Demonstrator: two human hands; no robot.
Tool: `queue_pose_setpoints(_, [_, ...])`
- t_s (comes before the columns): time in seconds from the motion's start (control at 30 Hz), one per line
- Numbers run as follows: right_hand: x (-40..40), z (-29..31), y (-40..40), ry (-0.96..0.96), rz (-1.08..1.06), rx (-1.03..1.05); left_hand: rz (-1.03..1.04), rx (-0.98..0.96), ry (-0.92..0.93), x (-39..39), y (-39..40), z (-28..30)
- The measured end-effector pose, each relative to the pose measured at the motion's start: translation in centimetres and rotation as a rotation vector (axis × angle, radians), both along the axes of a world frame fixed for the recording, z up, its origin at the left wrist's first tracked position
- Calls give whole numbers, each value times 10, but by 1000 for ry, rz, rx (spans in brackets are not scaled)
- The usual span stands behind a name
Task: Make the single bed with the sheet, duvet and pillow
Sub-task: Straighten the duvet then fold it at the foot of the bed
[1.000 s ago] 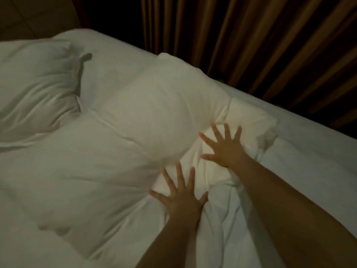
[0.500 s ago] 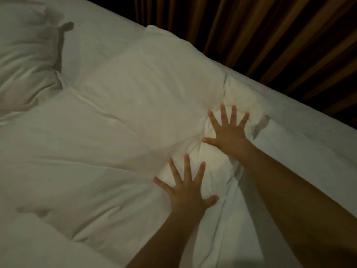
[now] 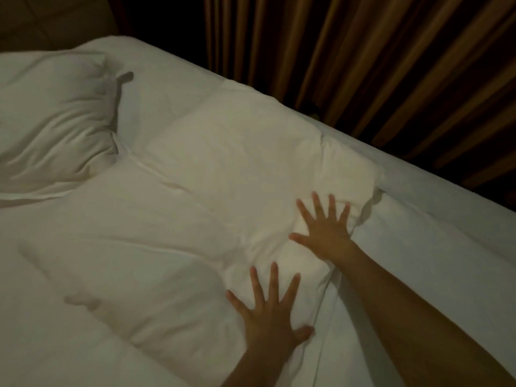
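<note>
**Both palms flat on a soft, lumpy duvet**

Far left, I see the pillow (image 3: 53,118) at the head of the bed, creased and plump, well apart from both hands. Across the middle the duvet (image 3: 167,233) lies bunched in thick folds over the sheet (image 3: 418,261). I judge it light, soft and floppy, likely to slide over the sheet, so its hem or a corner looks the best place to take hold. My left hand (image 3: 269,317) presses flat on its near fold, fingers spread, gripping nothing. My right hand (image 3: 325,230), also spread flat, presses just beside the duvet's edge. Curtains (image 3: 391,65) hang beyond the bed.
</note>
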State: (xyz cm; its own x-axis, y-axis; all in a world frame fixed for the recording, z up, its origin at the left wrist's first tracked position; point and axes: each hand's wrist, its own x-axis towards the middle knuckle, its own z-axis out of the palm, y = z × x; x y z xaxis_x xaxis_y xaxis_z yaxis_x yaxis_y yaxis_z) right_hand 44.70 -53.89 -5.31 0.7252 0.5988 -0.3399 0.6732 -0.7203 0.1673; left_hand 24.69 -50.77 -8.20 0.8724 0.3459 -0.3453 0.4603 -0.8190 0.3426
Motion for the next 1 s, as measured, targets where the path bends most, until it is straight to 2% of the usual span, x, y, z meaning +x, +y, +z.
queue_pose_setpoints(0.07, [-3,-4,-3,-4,-93,2,-17,19,-7,-7,-3,-3])
queue_pose_setpoints(0.23, [6,6,0,-61,-30,-28,-54,42,36,2,-2,-4])
queue_pose_setpoints(0.43, [63,33,-7,-131,-26,-48,-62,-16,67,75,0,17])
queue_pose_setpoints(0.5, [88,43,-10,-134,-39,-74,-42,30,-63,102,-6,14])
queue_pose_setpoints(0.57, [109,46,-8,-121,-64,-63,-42,6,-36,130,-13,6])
queue_pose_setpoints(0.67, [134,41,0,-107,-70,-31,3,174,-125,177,-17,-8])
queue_pose_setpoints(0.73, [148,37,3,-56,-94,-12,31,191,-110,195,-16,-14])
queue_pose_setpoints(0.83, [162,24,1,7,-124,17,67,157,23,202,-15,-11])
queue_pose_setpoints(1.0, [180,12,-9,114,-240,125,-2,266,38,202,-17,-20])
